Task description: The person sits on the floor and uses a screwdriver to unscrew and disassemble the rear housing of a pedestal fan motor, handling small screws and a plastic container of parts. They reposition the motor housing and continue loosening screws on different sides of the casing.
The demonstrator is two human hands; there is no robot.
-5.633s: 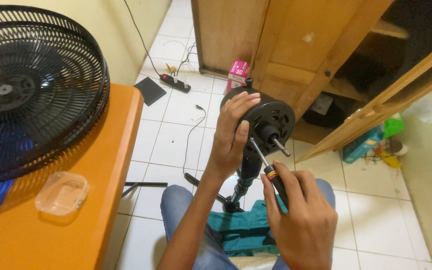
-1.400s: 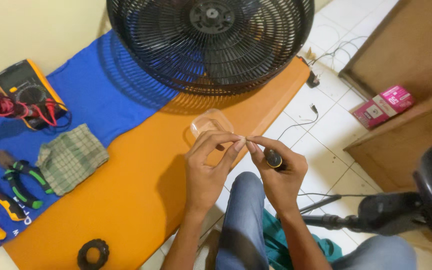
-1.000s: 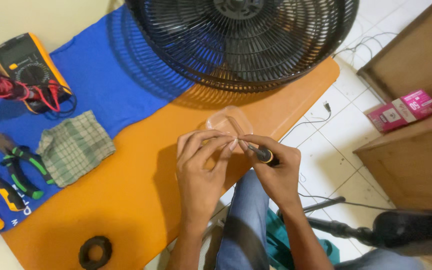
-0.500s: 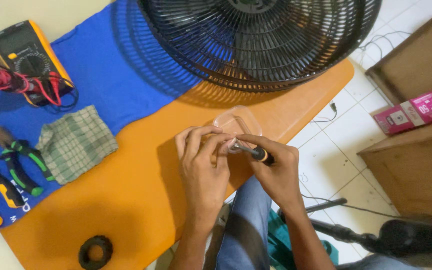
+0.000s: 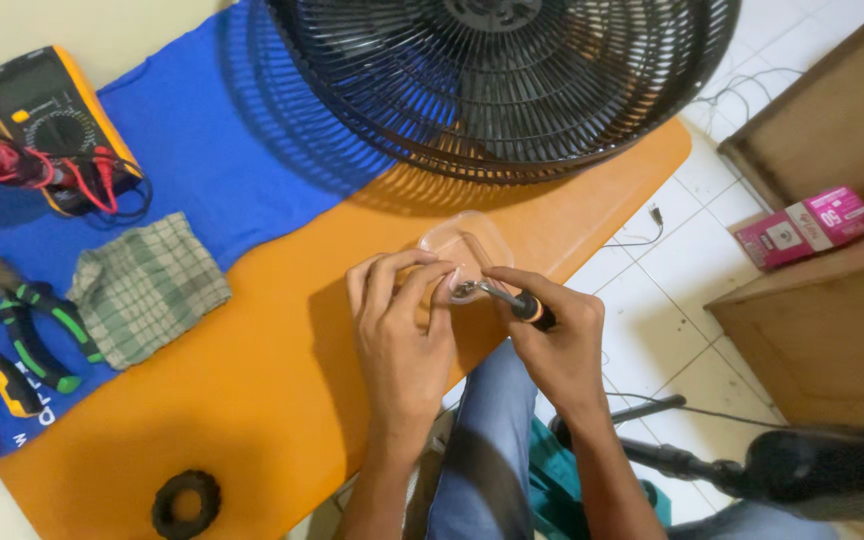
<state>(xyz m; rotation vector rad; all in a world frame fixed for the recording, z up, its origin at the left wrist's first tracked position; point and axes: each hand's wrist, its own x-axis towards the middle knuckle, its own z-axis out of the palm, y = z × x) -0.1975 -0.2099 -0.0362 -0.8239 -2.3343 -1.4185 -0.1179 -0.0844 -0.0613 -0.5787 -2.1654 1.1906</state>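
Both hands meet over the near edge of the orange desk. The left hand pinches something tiny at the tip of the screwdriver, too small to tell what; the right hand is closed around the handle. Just beyond the fingertips sits one clear dish, touching the shadow of the one fan grille, which overhangs the desk's far corner. Bare orange stretches left of the hands down to one black ring by the near edge. On the blue cloth lie two pliers, one checked rag and one multimeter.
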